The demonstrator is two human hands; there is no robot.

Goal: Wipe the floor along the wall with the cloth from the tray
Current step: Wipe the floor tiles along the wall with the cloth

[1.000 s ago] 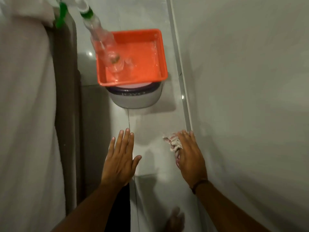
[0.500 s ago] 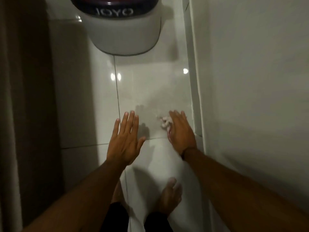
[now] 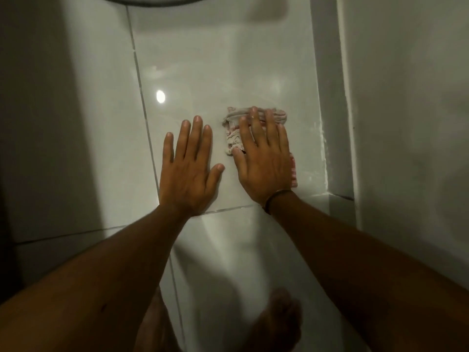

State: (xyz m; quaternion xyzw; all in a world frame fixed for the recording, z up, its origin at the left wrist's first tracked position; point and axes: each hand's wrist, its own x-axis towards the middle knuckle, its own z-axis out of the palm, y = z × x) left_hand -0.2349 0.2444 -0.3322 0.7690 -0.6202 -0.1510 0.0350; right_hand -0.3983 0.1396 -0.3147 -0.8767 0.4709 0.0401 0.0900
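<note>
A crumpled white and pink cloth (image 3: 232, 134) lies on the glossy white floor tile (image 3: 203, 72), a short way left of the skirting at the wall's foot. My right hand (image 3: 264, 158) presses flat on top of the cloth with fingers spread, covering most of it. Just left of it, my left hand (image 3: 189, 163) rests flat on the bare tile with fingers apart and nothing in it. The orange tray is out of view.
The white wall (image 3: 406, 123) and its tiled skirting (image 3: 332, 123) run along the right. The curved grey bottom of a container (image 3: 152, 0) shows at the top edge. A dark shaded strip (image 3: 33, 123) fills the left. My bare feet (image 3: 279, 321) are at the bottom.
The view has tilted down and closer, so the tray and container have slid out at the top. My right hand now lies flatter on the cloth, nearer to my left hand.
</note>
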